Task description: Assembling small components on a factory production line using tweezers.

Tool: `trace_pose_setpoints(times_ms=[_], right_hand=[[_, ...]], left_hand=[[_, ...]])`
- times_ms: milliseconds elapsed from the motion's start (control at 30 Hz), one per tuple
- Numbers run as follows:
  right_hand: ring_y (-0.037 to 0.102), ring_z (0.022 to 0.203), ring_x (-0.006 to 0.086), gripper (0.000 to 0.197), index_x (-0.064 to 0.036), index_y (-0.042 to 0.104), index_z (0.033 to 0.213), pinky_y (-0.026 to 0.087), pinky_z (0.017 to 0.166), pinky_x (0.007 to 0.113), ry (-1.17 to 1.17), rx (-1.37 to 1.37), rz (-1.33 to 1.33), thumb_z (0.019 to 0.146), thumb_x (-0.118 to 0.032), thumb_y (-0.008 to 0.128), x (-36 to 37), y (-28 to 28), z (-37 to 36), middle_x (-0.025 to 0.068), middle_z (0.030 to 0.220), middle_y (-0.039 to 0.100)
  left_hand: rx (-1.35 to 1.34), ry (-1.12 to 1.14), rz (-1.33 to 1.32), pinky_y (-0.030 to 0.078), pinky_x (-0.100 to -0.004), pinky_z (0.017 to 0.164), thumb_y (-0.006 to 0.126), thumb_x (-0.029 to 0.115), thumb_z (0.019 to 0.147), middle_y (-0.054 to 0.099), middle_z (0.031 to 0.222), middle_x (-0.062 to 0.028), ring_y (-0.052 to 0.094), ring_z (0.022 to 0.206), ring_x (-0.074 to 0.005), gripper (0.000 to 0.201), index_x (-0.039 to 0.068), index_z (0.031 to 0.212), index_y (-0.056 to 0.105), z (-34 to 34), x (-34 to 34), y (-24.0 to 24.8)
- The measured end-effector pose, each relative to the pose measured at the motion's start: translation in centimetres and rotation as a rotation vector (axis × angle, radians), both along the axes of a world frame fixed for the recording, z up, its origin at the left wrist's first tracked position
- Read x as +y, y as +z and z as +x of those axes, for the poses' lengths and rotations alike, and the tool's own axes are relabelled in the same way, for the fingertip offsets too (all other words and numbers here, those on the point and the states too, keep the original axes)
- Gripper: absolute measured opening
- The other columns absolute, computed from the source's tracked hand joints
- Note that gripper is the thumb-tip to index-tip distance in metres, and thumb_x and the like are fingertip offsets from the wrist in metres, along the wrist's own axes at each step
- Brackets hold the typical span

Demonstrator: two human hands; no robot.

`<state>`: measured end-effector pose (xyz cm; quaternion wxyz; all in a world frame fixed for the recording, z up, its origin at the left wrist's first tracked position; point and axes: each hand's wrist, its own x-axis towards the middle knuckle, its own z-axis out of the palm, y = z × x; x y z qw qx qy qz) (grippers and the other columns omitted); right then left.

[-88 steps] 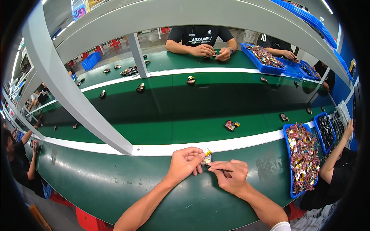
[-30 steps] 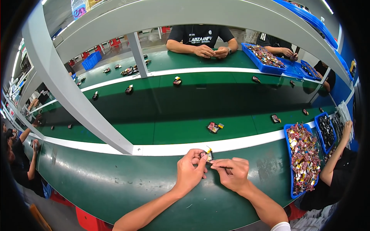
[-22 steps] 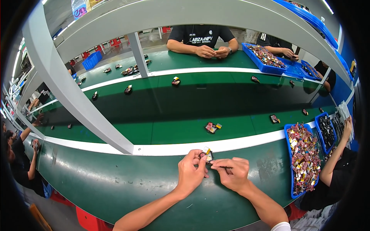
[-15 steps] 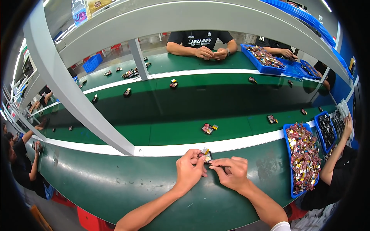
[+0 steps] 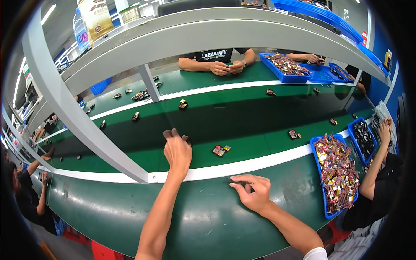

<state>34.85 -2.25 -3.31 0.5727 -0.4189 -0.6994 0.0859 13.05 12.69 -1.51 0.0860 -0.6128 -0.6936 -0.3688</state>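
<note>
My left hand [image 5: 178, 152] reaches over the green conveyor belt [image 5: 242, 117], back of the hand up, its fingers smeared by motion. Right beside its fingers is a small dark assembly [image 5: 186, 139], partly hidden; whether I hold it or it rests on the belt, I cannot tell. My right hand [image 5: 255, 193] is above the near green worktop [image 5: 208, 212], thumb and fingers pinched on a thin dark tool [image 5: 229, 180] whose tip points left. Another small black assembly with a yellow and white tab [image 5: 221, 150] lies on the belt between my hands, farther off.
A white rail [image 5: 208, 172] divides worktop from belt. At right stand a blue tray of small wired parts [image 5: 336, 173] and a blue bin of black pieces [image 5: 363, 141], near a co-worker's arm [image 5: 376, 167]. A grey post [image 5: 86, 108] slants at left. Another person's hands [image 5: 227, 67] work opposite.
My left hand has left the right hand, moving forward and left over the belt with the small assembly. The right hand stays near its place with the thin tool. The view has tilted slightly.
</note>
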Motion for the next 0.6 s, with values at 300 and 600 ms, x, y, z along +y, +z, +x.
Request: trace_pose_setpoints(times_ms=[300, 600], right_hand=[[0.042, 0.039, 0.0085, 0.019, -0.0065, 0.074, 0.088, 0.036, 0.044, 0.024, -0.021, 0.002, -0.013, 0.073, -0.001, 0.084, 0.0, -0.1, -0.1, 0.0023, 0.073, 0.07], [0.043, 0.049, -0.0003, 0.014, 0.0034, 0.07, 0.09, 0.03, 0.046, 0.019, 0.046, 0.49, -0.399, 0.082, 0.001, 0.081, 0.3, 0.1, 0.8, 0.0022, 0.08, 0.071]], left_hand=[[-0.352, -0.492, -0.51, 0.054, -0.0301, 0.063, 0.079, 0.015, 0.083, 0.073, 0.071, -0.0105, 0.071, 0.066, -0.0158, 0.02, -0.003, 0.083, 0.071, 3.5, 1.4, -1.2], [-0.742, -0.519, -0.509, 0.04, -0.0255, 0.039, 0.07, 0.008, 0.091, 0.069, 0.074, -0.0077, 0.059, 0.049, -0.01, 0.015, -0.005, 0.095, 0.064, 4.3, -2.1, 1.0]])
